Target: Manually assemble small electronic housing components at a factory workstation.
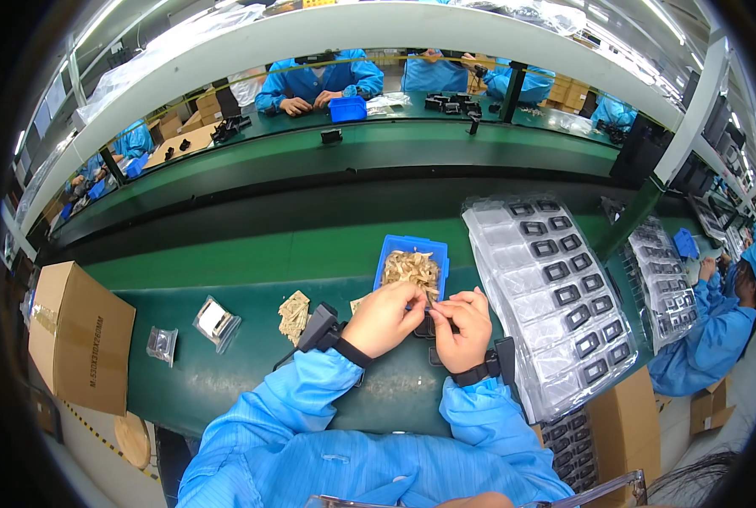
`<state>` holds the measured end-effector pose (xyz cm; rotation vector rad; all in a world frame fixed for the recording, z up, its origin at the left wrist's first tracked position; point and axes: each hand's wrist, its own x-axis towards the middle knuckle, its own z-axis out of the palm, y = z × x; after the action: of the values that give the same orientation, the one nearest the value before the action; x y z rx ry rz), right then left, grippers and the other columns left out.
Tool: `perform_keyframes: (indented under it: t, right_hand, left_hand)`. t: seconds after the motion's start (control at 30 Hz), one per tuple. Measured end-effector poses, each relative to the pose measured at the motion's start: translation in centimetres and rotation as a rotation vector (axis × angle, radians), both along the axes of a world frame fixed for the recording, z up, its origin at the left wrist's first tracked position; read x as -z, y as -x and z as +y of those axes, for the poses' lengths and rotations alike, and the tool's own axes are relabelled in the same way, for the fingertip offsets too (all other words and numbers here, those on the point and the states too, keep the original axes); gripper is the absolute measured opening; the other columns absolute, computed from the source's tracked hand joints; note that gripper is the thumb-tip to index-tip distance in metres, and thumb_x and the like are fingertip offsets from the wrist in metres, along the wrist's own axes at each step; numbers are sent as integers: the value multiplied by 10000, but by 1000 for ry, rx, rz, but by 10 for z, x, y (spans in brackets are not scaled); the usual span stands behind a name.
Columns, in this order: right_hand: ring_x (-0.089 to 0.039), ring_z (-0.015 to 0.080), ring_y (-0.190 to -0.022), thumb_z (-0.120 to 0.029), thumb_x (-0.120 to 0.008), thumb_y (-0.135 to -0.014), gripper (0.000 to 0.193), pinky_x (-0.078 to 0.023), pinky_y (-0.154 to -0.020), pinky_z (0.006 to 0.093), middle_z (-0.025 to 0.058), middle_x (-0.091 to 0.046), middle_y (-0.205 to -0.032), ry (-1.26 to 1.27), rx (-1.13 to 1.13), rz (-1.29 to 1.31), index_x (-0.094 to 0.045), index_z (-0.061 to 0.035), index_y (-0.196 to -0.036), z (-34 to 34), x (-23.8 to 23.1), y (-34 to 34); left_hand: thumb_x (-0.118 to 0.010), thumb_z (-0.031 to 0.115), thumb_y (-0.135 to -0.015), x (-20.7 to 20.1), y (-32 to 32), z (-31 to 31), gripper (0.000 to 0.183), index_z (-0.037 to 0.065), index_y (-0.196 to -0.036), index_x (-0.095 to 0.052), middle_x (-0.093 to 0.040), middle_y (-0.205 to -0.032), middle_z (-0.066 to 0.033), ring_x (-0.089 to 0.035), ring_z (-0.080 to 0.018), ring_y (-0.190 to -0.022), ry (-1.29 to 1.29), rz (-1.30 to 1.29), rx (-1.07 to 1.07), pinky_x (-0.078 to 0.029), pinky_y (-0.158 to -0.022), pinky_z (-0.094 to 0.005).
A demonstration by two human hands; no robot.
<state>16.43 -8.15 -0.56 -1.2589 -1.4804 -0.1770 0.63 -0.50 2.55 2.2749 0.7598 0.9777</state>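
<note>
My left hand [384,322] and my right hand [464,330] meet over the green workbench, fingertips pinched close together. Between them is a small, thin dark piece, too small to name. Just beyond the fingers stands a blue bin [444,254] filled with small tan strips [412,269]. Under my hands, small black frame-like parts [425,328] are partly covered by the fingers. To the left of my left hand lies a stack of tan sheets [294,317]. Both wrists wear black straps with dark devices.
A clear plastic tray [556,296] with black frames in rows lies at right. Two bagged items [216,323] and a cardboard box [81,339] are at left. A dark conveyor [310,207] runs beyond the bench. Co-workers sit across it and at right [717,330].
</note>
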Motion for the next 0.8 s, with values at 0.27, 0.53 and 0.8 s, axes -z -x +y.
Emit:
perform_keyframes:
  t: [0.27,0.53,0.8]
  right_hand:
    - [-628,266,-889,3,-785,-760,118,-468,-934,444,63,-706,-832,19,67,319,-736,-60,-847,3,1,-1]
    - [-640,243,-1009,44,-745,-822,99,-505,-918,350,125,-695,-1064,86,-243,509,-727,-12,-902,0,5,-1]
    - [-645,268,-1141,85,-706,-866,207,-538,-972,348,221,-611,-1314,385,-719,961,-731,48,-1068,-82,32,-22]
  left_hand:
    - [-711,83,-834,15,11,34,84,22,-886,-687,-700,-871,-149,-674,-321,-791,-139,94,-288,-541,-713,-412]
    - [-764,60,-841,-7,1,6,234,42,-1074,-757,-742,-982,-109,-715,-236,-874,-1,-123,198,-565,-784,-321]
    - [-767,-6,-820,-25,15,-38,164,53,-973,-780,-739,-1013,-98,-721,-213,-921,201,-153,452,-583,-821,-318]
